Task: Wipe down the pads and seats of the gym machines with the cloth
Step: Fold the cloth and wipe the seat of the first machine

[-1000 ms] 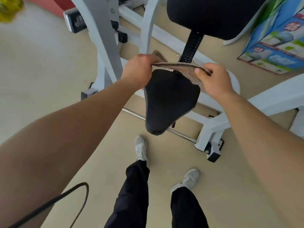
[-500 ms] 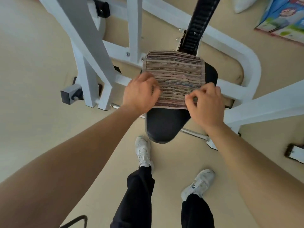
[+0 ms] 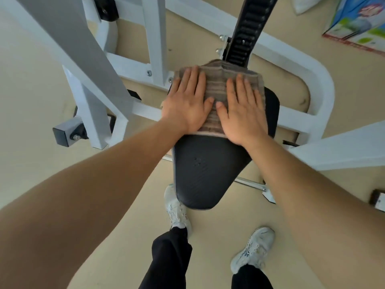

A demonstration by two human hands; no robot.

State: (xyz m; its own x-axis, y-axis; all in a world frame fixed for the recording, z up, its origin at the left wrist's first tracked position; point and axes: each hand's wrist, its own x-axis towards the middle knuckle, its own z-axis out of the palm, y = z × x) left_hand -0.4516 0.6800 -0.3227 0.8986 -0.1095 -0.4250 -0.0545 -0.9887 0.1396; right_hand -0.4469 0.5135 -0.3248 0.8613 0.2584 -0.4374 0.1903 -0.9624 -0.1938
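A black padded seat (image 3: 206, 172) of a white gym machine fills the middle of the view, its narrow end toward me. A striped brown cloth (image 3: 215, 88) lies spread over the seat's far, wide end, against the black notched post (image 3: 248, 28). My left hand (image 3: 187, 101) rests flat on the cloth's left half, fingers straight and apart. My right hand (image 3: 242, 109) lies flat on the right half, thumbs nearly touching. Most of the cloth is hidden under both palms.
White frame tubes (image 3: 100, 65) of the machine stand to the left and behind the seat, and a white bar (image 3: 337, 151) runs off to the right. My two feet in white shoes (image 3: 177, 207) stand on the beige floor. A colourful box (image 3: 358, 24) sits at the top right.
The cloth, held stretched between pinched fingers above the seat, was laid on it. Both hands then opened flat and slid the cloth toward the post. The camera moved closer.
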